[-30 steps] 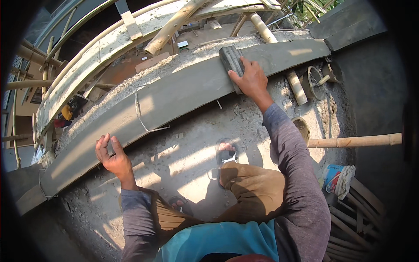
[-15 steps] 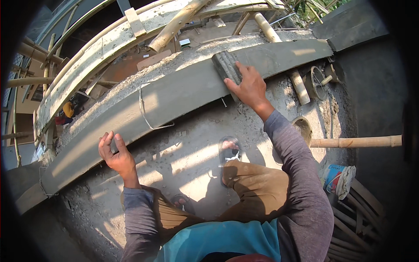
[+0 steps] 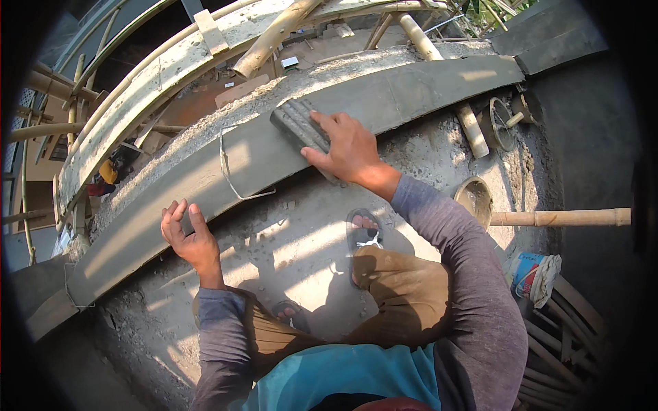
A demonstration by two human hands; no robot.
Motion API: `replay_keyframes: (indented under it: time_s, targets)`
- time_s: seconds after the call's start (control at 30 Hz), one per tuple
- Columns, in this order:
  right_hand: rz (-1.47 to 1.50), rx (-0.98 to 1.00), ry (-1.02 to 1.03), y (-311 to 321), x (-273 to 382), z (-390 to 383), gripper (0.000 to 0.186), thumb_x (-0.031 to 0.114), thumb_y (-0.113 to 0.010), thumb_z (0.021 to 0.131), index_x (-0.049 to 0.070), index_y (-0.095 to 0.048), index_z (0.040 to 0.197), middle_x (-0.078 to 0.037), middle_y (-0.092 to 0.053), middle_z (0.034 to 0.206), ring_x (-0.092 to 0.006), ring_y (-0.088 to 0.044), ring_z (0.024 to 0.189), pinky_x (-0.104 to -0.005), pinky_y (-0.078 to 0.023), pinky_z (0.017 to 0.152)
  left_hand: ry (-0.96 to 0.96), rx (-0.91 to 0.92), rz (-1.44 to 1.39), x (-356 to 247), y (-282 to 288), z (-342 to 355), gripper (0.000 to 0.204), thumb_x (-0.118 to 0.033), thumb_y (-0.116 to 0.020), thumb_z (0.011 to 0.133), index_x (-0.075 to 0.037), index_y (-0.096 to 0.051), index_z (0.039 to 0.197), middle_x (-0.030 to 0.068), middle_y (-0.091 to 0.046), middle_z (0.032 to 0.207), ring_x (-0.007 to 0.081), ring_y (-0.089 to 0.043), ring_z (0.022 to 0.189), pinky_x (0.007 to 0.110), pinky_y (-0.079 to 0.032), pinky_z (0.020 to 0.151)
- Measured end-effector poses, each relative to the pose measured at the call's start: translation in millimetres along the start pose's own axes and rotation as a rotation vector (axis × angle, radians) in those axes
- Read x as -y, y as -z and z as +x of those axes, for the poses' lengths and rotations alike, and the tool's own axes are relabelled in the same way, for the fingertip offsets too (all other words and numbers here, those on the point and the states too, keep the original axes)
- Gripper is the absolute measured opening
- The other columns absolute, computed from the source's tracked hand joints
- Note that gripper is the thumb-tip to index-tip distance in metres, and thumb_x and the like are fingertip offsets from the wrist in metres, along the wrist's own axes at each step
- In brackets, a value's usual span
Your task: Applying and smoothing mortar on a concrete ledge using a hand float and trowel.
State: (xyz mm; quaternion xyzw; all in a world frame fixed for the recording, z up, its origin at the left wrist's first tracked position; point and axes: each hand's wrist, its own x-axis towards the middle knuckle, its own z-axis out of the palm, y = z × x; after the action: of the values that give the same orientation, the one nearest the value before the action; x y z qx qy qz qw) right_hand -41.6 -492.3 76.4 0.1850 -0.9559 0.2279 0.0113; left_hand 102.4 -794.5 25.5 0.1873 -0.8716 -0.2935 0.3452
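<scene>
A long, smooth grey concrete ledge point(image 3: 205, 170) runs across in front of me from lower left to upper right. On its top, near the middle, lies a grey block-like plastering float point(image 3: 299, 123) with lengthwise ridges. My right hand point(image 3: 351, 149) grips it by the near right side, thumb and fingers spread over it. Farther left, my left hand point(image 3: 194, 238) is at the near edge of the ledge, palm up, fingers loosely bent and apart, with nothing in it. A thin bent wire point(image 3: 225, 164) loops over the ledge between the two hands.
Bamboo poles point(image 3: 277, 38) and a rough curved beam point(image 3: 144, 99) stand beyond the ledge, above a drop. To the right are a round bucket point(image 3: 473, 198), a bamboo pole point(image 3: 558, 218), a blue-and-white pail point(image 3: 535, 277) and stacked strips point(image 3: 558, 342). My sandalled feet are on the dusty floor point(image 3: 288, 240).
My right hand has slid the float leftward and slightly nearer along the ledge. My left hand has shifted a little to the right, still empty.
</scene>
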Motion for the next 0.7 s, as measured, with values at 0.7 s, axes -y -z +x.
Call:
replay_keyframes:
  time_s: [0.7]
  targets:
    - [-0.324, -0.030, -0.175, 14, -29, 37, 0.063, 0.046, -0.071, 0.084, 0.021, -0.055, 0.140, -0.020, -0.056, 0.107, -0.0407, -0.061, 0.093, -0.0510, -0.052, 0.076, 0.024, 0.010, -0.068, -4, -11, 3, 0.022, -0.018, -0.073, 0.090, -0.010, -0.070, 0.110, 0.0120, -0.064, 0.119, 0.0365, -0.050, 0.127, 0.047, -0.037, 0.109]
